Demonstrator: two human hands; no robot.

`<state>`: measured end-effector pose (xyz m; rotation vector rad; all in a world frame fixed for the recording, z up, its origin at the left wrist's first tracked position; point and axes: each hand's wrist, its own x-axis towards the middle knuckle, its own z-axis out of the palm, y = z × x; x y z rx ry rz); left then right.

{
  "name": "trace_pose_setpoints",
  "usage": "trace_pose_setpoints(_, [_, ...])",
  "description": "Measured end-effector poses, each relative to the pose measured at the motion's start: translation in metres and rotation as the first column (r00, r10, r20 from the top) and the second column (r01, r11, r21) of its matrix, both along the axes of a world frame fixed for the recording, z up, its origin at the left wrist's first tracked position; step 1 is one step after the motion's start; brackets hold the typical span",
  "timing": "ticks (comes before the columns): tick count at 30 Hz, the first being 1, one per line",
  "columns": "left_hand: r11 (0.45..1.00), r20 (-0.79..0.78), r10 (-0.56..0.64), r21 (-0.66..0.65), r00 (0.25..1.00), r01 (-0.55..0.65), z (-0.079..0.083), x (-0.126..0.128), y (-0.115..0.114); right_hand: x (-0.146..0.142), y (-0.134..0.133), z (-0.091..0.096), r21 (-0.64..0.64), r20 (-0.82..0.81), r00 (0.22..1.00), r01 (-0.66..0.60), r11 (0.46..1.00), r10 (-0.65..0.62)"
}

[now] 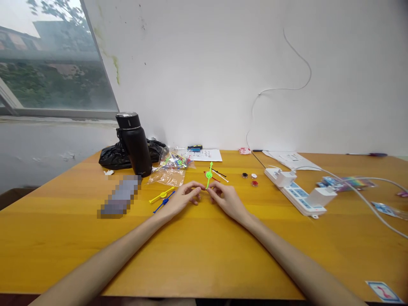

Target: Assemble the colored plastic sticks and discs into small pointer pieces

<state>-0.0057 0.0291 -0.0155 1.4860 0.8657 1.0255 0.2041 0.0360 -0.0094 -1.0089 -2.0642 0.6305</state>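
A bright green plastic arrow spinner (209, 174) with a round hub stands upright between my hands, its point up. My right hand (228, 200) pinches its lower end between thumb and index finger. My left hand (187, 199) is closed at the same end, its fingertips meeting it from the left. Beside my left hand lie a yellow arrow spinner (163, 195) and a blue arrow spinner (165, 201). Behind the green one are a black arrow (219, 173), a white arrow (222, 176) and a partly hidden red arrow (216, 179).
Black (245, 175), white (254, 176) and red round pieces (254, 183) lie right of the arrows, before a power strip (296, 195) with chargers and cables. Leftward are a clear bag of coloured parts (174, 163), a black flask (135, 146) and a pixelated object (120, 197).
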Motion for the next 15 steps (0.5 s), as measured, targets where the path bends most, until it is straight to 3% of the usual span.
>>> trace_pose_setpoints(6, [0.998, -0.018, 0.052, 0.034, 0.999, -0.051, 0.0003, 0.0013, -0.0010, -0.0040, -0.0067, -0.0007, 0.037, 0.162, 0.982, -0.103, 0.994, 0.096])
trace_pose_setpoints(15, [0.993, -0.071, 0.052, 0.108, 0.996, -0.044, 0.0033, 0.0012, -0.0052, -0.0020, -0.0067, -0.0008, 0.049, 0.209, 0.968, -0.155, 0.987, 0.141])
